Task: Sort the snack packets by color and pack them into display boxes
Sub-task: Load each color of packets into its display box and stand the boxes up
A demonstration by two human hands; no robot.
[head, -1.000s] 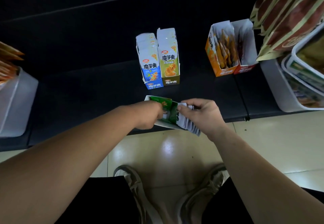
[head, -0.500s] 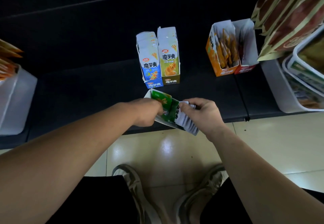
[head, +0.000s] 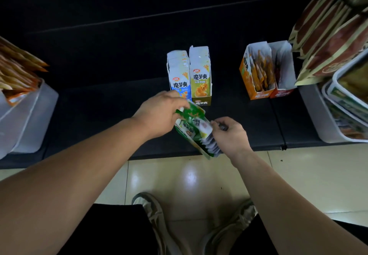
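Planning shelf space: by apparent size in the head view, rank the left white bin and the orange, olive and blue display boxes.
1. white bin
2. orange display box
3. olive display box and blue display box: alike, unranked; the left hand partly covers blue.

Bare forearms, black shorts, and worn beige sneakers.

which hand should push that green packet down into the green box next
Probably left. The left hand holds the green packet right over the tilted green box, while the right hand is occupied gripping the box's near end, steadying it.
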